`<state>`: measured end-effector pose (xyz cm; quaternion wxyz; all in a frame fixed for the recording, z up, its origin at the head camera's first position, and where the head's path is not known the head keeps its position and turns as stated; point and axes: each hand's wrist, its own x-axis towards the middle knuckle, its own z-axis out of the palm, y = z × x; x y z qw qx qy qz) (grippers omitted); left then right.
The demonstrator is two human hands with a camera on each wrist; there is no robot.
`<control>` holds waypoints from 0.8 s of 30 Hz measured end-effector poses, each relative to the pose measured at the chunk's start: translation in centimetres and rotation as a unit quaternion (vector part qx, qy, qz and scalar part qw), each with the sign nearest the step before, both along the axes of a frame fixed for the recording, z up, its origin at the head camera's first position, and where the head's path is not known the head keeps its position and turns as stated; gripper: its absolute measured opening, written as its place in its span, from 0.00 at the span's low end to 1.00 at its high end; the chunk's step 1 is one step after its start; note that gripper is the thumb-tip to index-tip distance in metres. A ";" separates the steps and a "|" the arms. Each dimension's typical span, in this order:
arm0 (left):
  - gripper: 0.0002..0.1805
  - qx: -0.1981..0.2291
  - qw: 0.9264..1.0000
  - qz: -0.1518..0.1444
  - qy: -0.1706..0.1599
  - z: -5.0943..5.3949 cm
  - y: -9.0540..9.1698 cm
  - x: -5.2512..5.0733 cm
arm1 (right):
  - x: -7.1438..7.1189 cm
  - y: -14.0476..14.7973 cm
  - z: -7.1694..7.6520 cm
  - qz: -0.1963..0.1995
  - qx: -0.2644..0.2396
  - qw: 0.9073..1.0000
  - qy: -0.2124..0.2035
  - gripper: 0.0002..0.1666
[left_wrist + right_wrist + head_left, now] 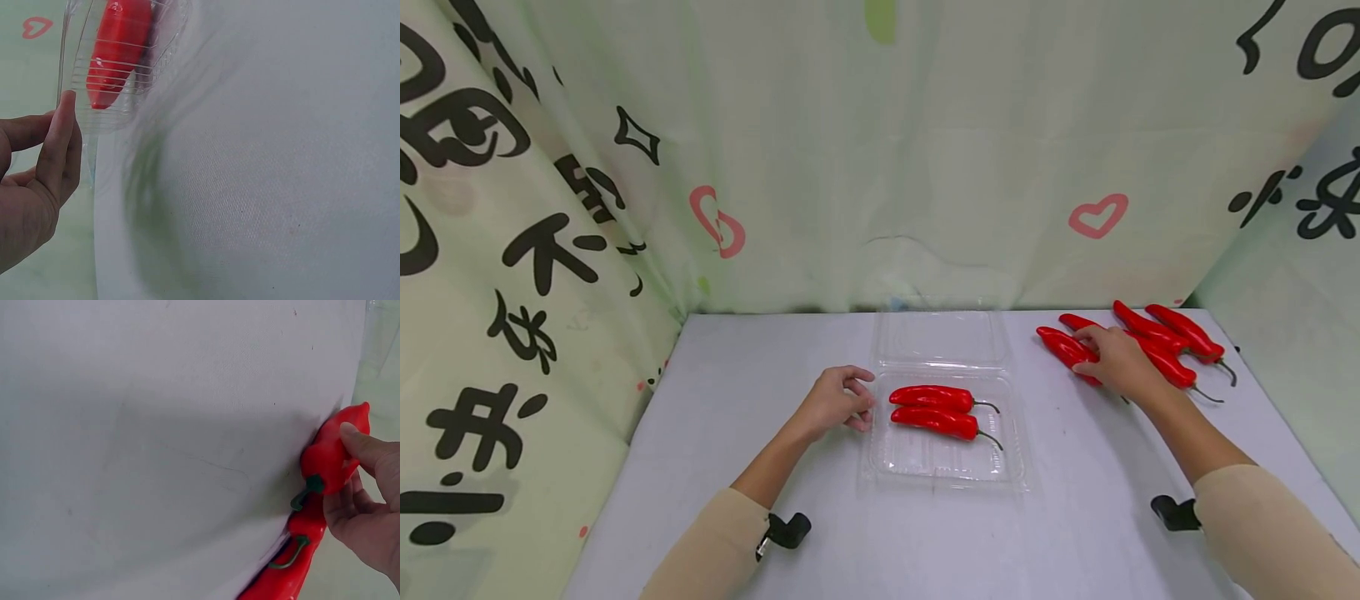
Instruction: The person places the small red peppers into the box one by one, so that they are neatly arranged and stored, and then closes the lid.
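Note:
A clear plastic clamshell box (940, 477) stands open on the table, its lid (942, 340) laid back. Two red chili peppers (931, 397) lie side by side in its base, green stems to the right. My left hand (838, 400) is at the box's left edge with loosely extended fingers; the left wrist view has a fingertip (67, 100) against the plastic wall. At the back right, my right hand (1112, 360) pinches the nearest red chili pepper (1063, 346) of a group, thumb (357, 439) on one side and fingers on the other.
Several more red chili peppers (1165, 360) lie beside and behind the right hand, near the table's back right corner. White cloth covers the table (760, 350). A printed curtain (820, 167) hangs along the back and sides.

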<state>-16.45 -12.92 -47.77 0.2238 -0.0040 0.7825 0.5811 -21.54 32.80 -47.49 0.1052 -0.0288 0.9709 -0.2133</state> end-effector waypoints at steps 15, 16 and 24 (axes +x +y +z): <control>0.23 -0.007 1.000 0.004 0.007 0.1 0.1 0.1 | 0.5 -0.1 -0.5 -0.009 -0.006 1.000 0.002 0.50; 0.23 -0.006 1.000 0.005 0.007 0.0 0.1 0.1 | 0.5 0.0 -0.5 -0.008 -0.006 1.000 0.002 0.49; 0.23 0.015 1.000 0.015 0.005 -0.2 0.0 0.1 | 1.0 -0.1 -0.7 -0.010 -0.006 1.000 0.006 0.47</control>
